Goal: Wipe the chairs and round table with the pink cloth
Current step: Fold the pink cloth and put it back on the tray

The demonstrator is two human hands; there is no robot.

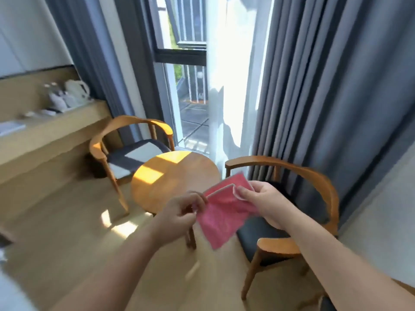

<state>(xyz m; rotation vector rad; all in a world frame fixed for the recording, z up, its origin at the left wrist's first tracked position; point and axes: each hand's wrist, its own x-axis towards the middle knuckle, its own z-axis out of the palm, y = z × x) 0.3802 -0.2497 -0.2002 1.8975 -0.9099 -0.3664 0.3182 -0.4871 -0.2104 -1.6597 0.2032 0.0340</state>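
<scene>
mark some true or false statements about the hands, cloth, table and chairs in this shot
1. The left hand and the right hand both hold the pink cloth. True.
2. The pink cloth lies spread flat on the round table. False: it is held up in the air in front of the table.
3. A far chair and a near chair, both wooden with dark seats, stand beside the round table. True.
4. The curtains are drawn fully across the window. False: they are parted, and the window shows between them.
</scene>
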